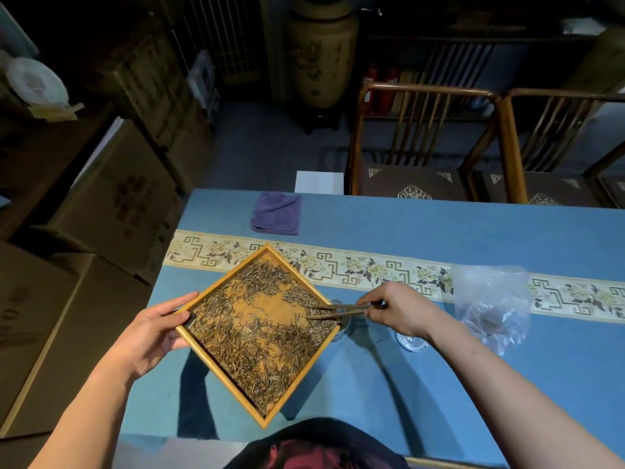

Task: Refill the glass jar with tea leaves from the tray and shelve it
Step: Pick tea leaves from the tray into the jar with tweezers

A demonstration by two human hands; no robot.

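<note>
Seen from the head camera, we are holding a square wooden tray point(226, 280) of loose tea leaves point(260, 336) turned corner-on above a blue-clothed table point(422, 225). Our left hand point(154, 336) is gripping the tray's left corner, thumb lying over the rim. Our right hand point(400, 311) is pinching wooden tongs point(338, 311), their tips reaching leftward into the leaves at the tray's right corner. The glass jar point(343, 324) is sitting just below that corner, mostly hidden. Near our right wrist a glass lid point(411, 341) is resting beside a clear plastic bag point(490, 302); beyond the left hand, a purple cloth point(276, 213) is lying.
</note>
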